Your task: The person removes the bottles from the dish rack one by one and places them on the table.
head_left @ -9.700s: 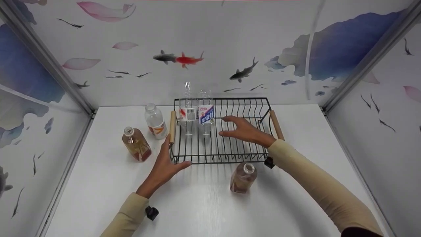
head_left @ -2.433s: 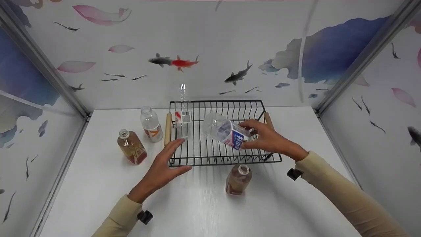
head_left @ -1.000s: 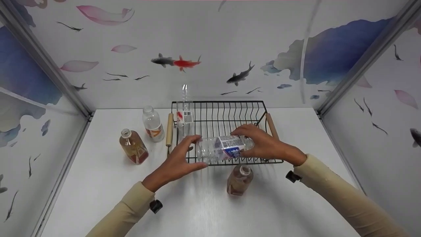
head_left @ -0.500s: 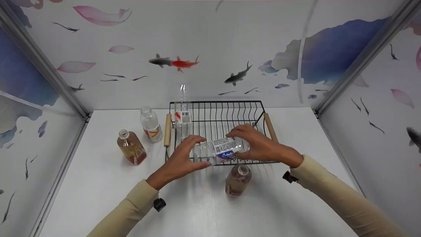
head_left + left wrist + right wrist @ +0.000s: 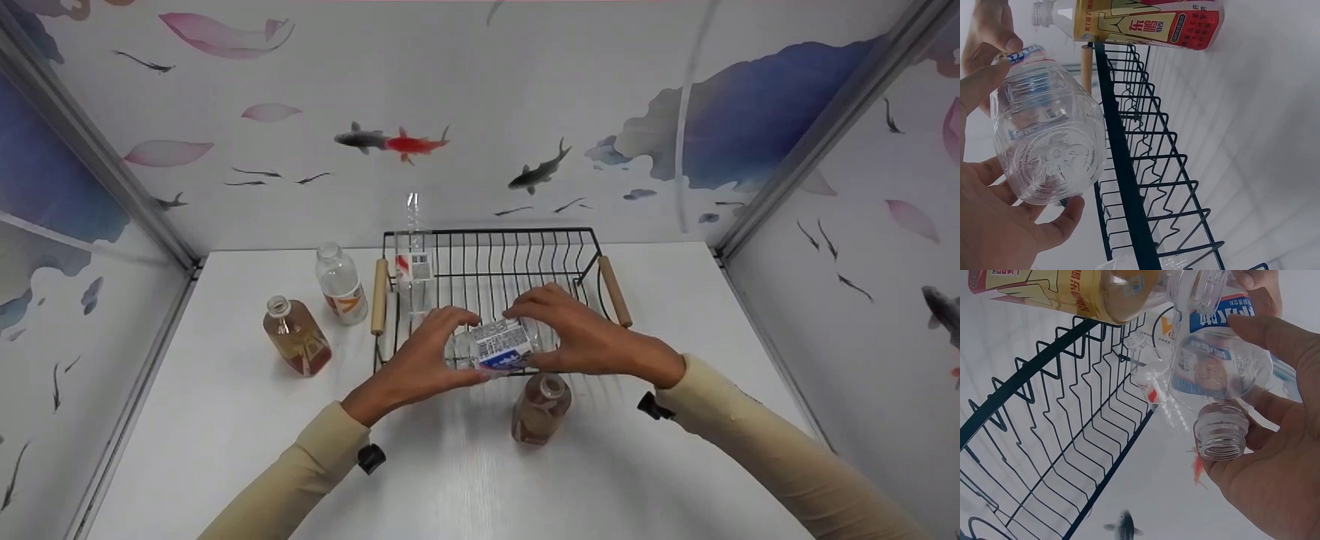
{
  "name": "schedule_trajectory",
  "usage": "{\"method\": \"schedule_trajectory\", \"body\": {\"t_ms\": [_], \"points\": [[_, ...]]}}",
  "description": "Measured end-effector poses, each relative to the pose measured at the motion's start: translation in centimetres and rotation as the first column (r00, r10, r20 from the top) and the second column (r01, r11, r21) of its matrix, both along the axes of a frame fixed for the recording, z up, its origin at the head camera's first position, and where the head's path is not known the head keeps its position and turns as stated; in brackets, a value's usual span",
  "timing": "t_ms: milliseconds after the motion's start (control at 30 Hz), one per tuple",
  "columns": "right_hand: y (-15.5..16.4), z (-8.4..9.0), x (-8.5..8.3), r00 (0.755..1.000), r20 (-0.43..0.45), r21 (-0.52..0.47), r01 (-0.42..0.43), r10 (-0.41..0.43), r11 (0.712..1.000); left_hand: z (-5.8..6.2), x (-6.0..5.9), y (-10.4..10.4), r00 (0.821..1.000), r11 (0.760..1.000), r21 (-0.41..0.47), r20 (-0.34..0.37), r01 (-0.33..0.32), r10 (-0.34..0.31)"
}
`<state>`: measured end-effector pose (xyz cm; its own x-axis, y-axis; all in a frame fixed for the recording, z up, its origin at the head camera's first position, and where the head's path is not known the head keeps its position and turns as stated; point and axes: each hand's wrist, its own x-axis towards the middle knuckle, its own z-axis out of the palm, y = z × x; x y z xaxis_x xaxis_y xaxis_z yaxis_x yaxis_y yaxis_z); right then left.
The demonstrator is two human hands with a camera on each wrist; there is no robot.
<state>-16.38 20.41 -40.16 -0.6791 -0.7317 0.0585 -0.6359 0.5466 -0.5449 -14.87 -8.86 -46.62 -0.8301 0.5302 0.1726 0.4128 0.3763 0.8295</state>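
Both hands hold a clear plastic bottle point(image 5: 504, 345) with a blue and white label, lying roughly sideways above the rack's front part. My left hand point(image 5: 420, 360) grips its base end, seen closely as the ribbed bottom of the bottle point(image 5: 1053, 152) in the left wrist view. At the neck end, my right hand point(image 5: 581, 337) holds it round the shoulder; the right wrist view shows an uncapped threaded mouth point(image 5: 1221, 433). Below stands a black wire rack point(image 5: 517, 230) with wooden handles. Another clear bottle point(image 5: 415, 266) with a red and white label stands at its left end.
In front of the rack stands an uncapped bottle of brownish liquid point(image 5: 541, 411), close beneath the hands. Left of the rack are a similar amber bottle point(image 5: 298, 341) and a clear bottle point(image 5: 343, 289) with an orange mark. Printed walls enclose the white table point(image 5: 450, 487).
The blue-labelled bottle has left its upright place in the rack, first in my right hand alone. My left hand has since come onto its base. Lately the bottle shifts slightly left and its label turns.
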Motion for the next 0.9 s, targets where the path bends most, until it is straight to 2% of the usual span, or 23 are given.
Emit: {"method": "schedule_trajectory", "body": {"t_ms": [233,633,900], "points": [[-0.4,0.2,0.3,1.0,0.001,0.003,-0.01,0.01,1.0,0.3,0.1,0.3,0.999,0.997,-0.071,-0.033,0.005,-0.007],[-0.7,0.2,0.3,0.999,-0.016,-0.023,-0.044,0.044,0.999,0.9,0.3,0.6,1.0,0.994,-0.108,-0.009,0.006,-0.007],[-0.9,0.5,0.3,0.998,0.014,-0.04,-0.056,0.057,0.998,1.6,0.7,-0.3,1.0,0.998,-0.061,-0.003,0.029,-0.029]]}}
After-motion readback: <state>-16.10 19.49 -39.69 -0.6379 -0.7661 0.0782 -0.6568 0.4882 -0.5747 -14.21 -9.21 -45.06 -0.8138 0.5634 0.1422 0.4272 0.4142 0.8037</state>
